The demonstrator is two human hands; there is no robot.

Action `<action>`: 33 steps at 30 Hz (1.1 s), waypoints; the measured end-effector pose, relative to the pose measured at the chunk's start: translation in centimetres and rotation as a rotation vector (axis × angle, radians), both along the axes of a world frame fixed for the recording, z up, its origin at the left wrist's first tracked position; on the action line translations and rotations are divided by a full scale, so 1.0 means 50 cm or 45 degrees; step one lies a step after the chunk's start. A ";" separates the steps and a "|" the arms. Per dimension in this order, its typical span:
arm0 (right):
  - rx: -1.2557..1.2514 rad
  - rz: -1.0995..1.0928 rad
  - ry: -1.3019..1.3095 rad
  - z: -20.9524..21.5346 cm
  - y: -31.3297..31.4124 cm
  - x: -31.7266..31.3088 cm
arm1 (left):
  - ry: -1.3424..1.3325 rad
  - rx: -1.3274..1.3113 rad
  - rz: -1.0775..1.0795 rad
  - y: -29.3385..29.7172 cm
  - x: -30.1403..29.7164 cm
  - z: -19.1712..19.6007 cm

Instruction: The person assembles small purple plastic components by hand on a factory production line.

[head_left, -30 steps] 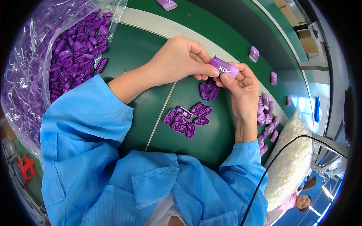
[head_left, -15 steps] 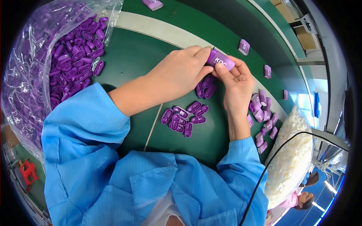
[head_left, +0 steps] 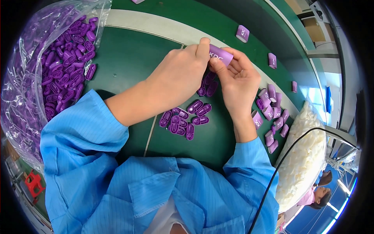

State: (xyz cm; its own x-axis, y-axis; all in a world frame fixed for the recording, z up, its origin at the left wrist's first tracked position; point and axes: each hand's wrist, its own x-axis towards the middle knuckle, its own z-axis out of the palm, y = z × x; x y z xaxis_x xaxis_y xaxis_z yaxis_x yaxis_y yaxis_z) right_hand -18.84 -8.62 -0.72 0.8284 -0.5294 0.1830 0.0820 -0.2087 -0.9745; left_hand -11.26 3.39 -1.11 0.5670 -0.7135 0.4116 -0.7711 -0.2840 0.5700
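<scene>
A small light-purple plastic casing [head_left: 223, 54] with white print is held up between my two hands. My right hand [head_left: 242, 84] grips it with thumb and fingers at its right side. My left hand [head_left: 177, 76] is closed at the casing's left end; what lies inside its fingers is hidden. Below the hands, several dark-purple oval caps [head_left: 189, 130] are scattered on the green work table [head_left: 128, 58]. A few more caps [head_left: 212, 89] lie partly hidden between my hands. To the right of my right forearm sits a heap of light-purple casings [head_left: 268, 113].
A clear plastic bag [head_left: 27, 89] full of purple caps [head_left: 66, 74] spreads open at left. Beyond a pale rail, a green belt [head_left: 202, 19] carries spaced casings [head_left: 242, 33]. At right are a bag of cream-coloured pieces [head_left: 302, 167] and a black cable [head_left: 269, 187]. Another person [head_left: 320, 197] is farther right.
Both hands have shifted slightly left and up with the casing, and my left fist has turned over its end. The view has shifted a little. Casings on the belt appear in different places.
</scene>
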 end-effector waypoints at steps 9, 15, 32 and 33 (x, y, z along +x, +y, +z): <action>-1.265 -0.456 0.223 -0.037 -0.227 0.149 | 0.465 0.012 0.159 -0.073 0.219 0.030; -1.239 -0.263 0.527 -0.022 -0.211 0.141 | -0.050 -0.138 0.291 -0.045 0.215 -0.027; 0.498 0.250 0.340 0.043 -0.072 -0.032 | 0.089 -0.059 -0.315 0.053 0.018 0.003; 0.520 0.253 0.321 0.034 -0.074 -0.029 | 0.481 -0.092 -0.242 0.038 0.035 0.009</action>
